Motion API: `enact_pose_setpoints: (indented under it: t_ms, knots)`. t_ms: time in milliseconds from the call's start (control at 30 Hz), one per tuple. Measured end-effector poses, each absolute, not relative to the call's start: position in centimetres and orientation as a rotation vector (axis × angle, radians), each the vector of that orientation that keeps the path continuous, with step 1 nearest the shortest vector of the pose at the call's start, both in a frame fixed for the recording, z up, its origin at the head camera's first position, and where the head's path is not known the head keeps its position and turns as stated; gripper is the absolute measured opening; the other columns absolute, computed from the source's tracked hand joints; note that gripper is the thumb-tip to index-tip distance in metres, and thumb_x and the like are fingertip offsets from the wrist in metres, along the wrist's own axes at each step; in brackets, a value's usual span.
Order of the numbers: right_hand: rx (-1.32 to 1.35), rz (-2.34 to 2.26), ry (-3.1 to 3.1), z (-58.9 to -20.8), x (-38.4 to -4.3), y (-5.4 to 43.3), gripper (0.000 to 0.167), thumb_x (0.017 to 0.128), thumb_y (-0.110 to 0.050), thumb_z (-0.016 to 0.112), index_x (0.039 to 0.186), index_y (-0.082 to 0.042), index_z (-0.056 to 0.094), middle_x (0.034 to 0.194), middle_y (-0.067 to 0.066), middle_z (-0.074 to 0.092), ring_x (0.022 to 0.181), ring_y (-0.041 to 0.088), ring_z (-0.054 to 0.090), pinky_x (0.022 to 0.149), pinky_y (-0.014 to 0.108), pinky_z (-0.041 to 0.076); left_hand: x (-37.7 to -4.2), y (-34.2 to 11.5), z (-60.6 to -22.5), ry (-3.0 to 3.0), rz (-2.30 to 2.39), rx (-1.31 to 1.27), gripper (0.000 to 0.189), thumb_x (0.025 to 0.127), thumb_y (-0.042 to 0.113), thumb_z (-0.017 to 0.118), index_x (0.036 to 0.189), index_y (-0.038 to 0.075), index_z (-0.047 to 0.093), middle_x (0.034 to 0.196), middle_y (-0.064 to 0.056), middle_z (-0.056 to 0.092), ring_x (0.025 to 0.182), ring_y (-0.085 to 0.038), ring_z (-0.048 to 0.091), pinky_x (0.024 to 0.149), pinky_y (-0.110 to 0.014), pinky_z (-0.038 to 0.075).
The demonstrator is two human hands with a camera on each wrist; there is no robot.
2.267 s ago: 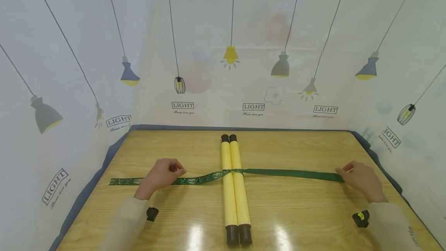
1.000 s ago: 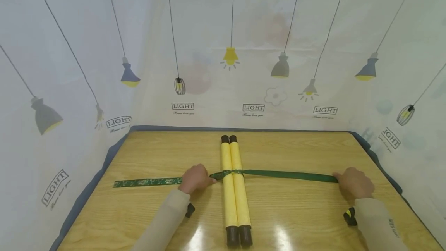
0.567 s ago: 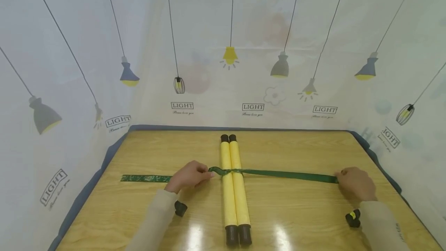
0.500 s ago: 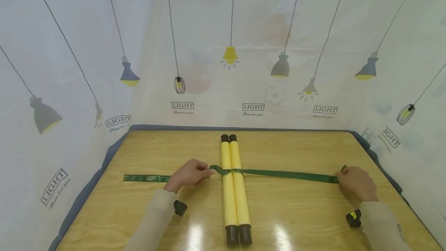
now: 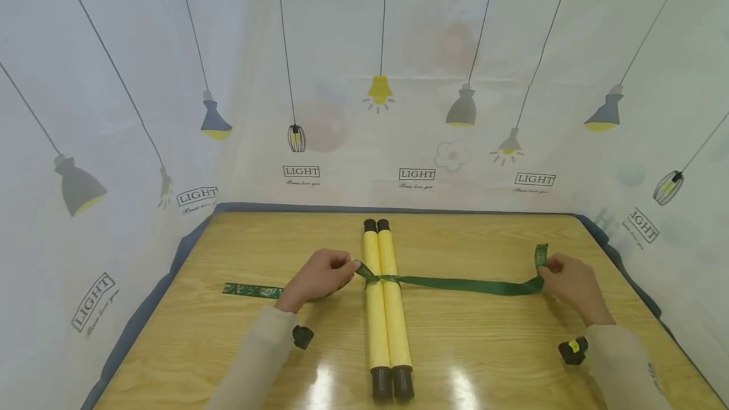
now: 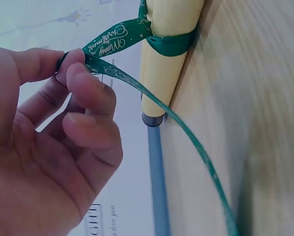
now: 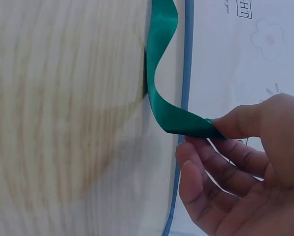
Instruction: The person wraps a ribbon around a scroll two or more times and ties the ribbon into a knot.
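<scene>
Two yellow tubes with dark brown end caps (image 5: 378,321) lie side by side on the wooden table. A green ribbon (image 5: 455,283) is wrapped and crossed around their middle. Just left of the tubes, my left hand (image 5: 319,277) pinches the ribbon between thumb and finger, forming a loop; the tail beyond runs down to the table. White "Merry Christmas" lettering shows on the ribbon (image 6: 114,37) in the left wrist view. At the right, my right hand (image 5: 572,283) pinches the other ribbon end, whose tip stands up above the fingers. Its plain shiny side faces the right wrist camera.
Black wrist-worn devices show beside the left sleeve (image 5: 250,359) and the right sleeve (image 5: 621,359). A pale curtain printed with lamps (image 5: 353,144) surrounds the table (image 5: 484,239) at the back and sides, with a blue edge along the table's border.
My left hand has moved right toward the tubes, drawing the ribbon's left tail along and bending it into a loop. The right hand has lifted its end, which now stands upright, leaving the ribbon slacker.
</scene>
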State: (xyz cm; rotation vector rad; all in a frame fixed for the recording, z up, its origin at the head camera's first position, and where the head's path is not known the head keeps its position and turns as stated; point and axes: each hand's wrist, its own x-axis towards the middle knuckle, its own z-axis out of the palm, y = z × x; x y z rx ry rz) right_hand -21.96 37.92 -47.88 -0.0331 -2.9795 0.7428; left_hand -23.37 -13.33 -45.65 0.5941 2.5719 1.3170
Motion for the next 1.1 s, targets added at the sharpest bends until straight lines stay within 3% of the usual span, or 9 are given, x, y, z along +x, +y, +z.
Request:
enact_pose_setpoints:
  t_ms: [167, 400, 633, 833, 967, 1100]
  knots:
    - [0.019, 0.789, -2.929, -47.5, -22.1, 37.0, 0.037, 0.104, -0.025, 0.055, 0.117, 0.009, 0.063, 0.114, 0.034, 0.067, 0.102, 0.049, 0.064, 0.081, 0.057, 0.054, -23.4, -12.6, -45.4, 2.752, 1.236, 0.595, 0.04, 0.103, 0.031, 0.06, 0.066, 0.019, 0.052, 0.058, 0.006, 0.044, 0.052, -0.01, 0.037, 0.056, -0.027, 0.038]
    - [0.048, 0.878, -2.928, -46.7, -22.4, 35.6, 0.044, 0.107, -0.03, 0.052, 0.129, 0.007, 0.059, 0.123, 0.033, 0.063, 0.11, 0.047, 0.06, 0.087, 0.058, 0.051, -23.3, -11.4, -45.4, 2.688, 1.342, 0.563, 0.038, 0.098, 0.02, 0.057, 0.062, 0.018, 0.046, 0.056, 0.006, 0.037, 0.052, -0.012, 0.034, 0.055, -0.028, 0.035]
    - [0.092, 0.894, -2.904, -46.4, -22.9, 34.1, 0.039, 0.107, -0.028, 0.053, 0.127, 0.005, 0.061, 0.122, 0.031, 0.065, 0.111, 0.045, 0.061, 0.089, 0.057, 0.051, -23.0, -9.8, -45.1, 2.634, 1.405, 0.477, 0.038, 0.093, 0.018, 0.054, 0.057, 0.018, 0.041, 0.052, 0.006, 0.034, 0.047, -0.012, 0.029, 0.05, -0.027, 0.031]
    - [0.162, 0.909, -2.866, -46.3, -23.5, 33.1, 0.037, 0.107, -0.027, 0.053, 0.128, 0.001, 0.063, 0.121, 0.026, 0.068, 0.109, 0.042, 0.064, 0.088, 0.056, 0.053, -22.6, -8.7, -44.6, 2.606, 1.461, 0.316, 0.037, 0.098, 0.023, 0.054, 0.065, 0.006, 0.06, 0.055, 0.0, 0.051, 0.047, -0.013, 0.031, 0.048, -0.028, 0.031]
    - [0.197, 0.92, -2.844, -46.2, -23.9, 32.4, 0.034, 0.107, -0.024, 0.054, 0.127, 0.001, 0.065, 0.118, 0.023, 0.07, 0.107, 0.039, 0.065, 0.085, 0.051, 0.054, -22.5, -8.1, -44.4, 2.585, 1.492, 0.234, 0.036, 0.1, 0.024, 0.054, 0.08, 0.001, 0.072, 0.074, -0.012, 0.069, 0.05, -0.013, 0.037, 0.048, -0.027, 0.033]
    - [0.246, 0.923, -2.834, -46.1, -24.4, 31.5, 0.03, 0.106, -0.02, 0.055, 0.126, 0.0, 0.066, 0.116, 0.022, 0.071, 0.105, 0.037, 0.066, 0.08, 0.045, 0.055, -22.5, -7.9, -44.4, 2.567, 1.503, 0.193, 0.035, 0.1, 0.025, 0.054, 0.083, 0.003, 0.074, 0.088, -0.014, 0.074, 0.053, -0.013, 0.041, 0.049, -0.027, 0.035]
